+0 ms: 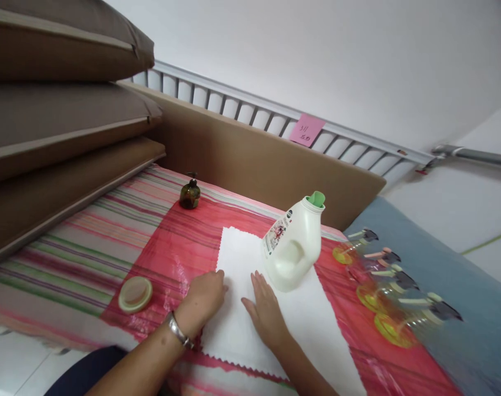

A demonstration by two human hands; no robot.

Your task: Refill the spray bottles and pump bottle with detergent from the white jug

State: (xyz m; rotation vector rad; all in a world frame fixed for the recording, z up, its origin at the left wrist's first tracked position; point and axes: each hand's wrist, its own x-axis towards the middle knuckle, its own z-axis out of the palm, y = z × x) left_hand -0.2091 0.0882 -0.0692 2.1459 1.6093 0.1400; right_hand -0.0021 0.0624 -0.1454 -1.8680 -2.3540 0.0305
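Note:
My left hand is closed, fingers curled, over the left edge of a white cloth with zigzag-cut borders. What its fingers hold, if anything, is hidden. A silver bracelet circles that wrist. My right hand lies open on the cloth, fingers stretched forward and thumb apart, just in front of a white jug. The jug has a printed label, a moulded handle hollow and a green piece at its mouth. Left of my left hand rests a round pale lid.
A dark pump bottle stands at the back left. Several clear spray bottles with yellow bottoms line the right side. Red translucent plastic covers part of the striped cloth. Stacked brown cushions rise at the left; a brown panel stands behind.

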